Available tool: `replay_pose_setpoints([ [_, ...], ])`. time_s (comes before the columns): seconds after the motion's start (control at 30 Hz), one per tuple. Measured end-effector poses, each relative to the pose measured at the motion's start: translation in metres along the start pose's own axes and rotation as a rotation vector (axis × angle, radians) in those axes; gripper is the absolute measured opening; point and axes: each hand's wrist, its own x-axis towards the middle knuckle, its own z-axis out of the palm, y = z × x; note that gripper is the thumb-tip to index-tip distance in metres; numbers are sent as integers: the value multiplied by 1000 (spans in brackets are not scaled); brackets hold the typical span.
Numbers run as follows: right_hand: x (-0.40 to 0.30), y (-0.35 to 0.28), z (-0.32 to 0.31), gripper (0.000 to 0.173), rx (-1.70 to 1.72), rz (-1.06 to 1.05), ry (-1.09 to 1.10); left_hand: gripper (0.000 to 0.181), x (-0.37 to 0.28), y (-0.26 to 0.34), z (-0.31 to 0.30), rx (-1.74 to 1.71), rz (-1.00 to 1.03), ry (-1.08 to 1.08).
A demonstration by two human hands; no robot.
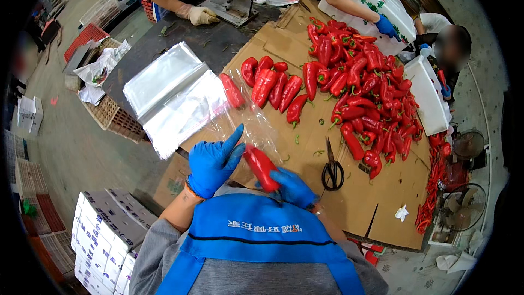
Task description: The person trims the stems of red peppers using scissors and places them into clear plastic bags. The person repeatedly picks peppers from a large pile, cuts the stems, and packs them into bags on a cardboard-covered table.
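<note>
My right hand, in a blue glove, grips the lower end of a red pepper close to my apron. My left hand, gloved in blue too, is raised beside the pepper's upper end with the index finger extended; whether it touches the pepper is unclear. Beyond my hands a clear plastic bag lies on the cardboard, near another red pepper by the bag stack. Clear bags lie stacked to the left. Several loose peppers sit ahead, left of a large pile of red peppers.
Black-handled scissors lie on the cardboard to the right. Across the table are a co-worker's white-gloved hand, a metal device and another co-worker's blue-gloved hand by a white foam box. Printed cartons stand lower left.
</note>
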Motion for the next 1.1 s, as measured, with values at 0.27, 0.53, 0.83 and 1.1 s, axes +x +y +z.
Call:
replay_pose_setpoints([
  [0.27, 167, -26, 33, 61, -237, -577, 52, 42, -11, 5, 7, 23, -6, -60],
  [0.53, 140, -45, 18, 56, -1281, -581, -49, 44, -26, -13, 18, -32, -84, -36],
  [0.83, 83, -189, -3, 42, -1374, -607, 107, 38, -12, 0, -2, -99, -168, -73],
  [1.1, 227, -170, -75, 45, -2192, -942, 297, 40, -10, -4, 0, -136, -146, -64],
])
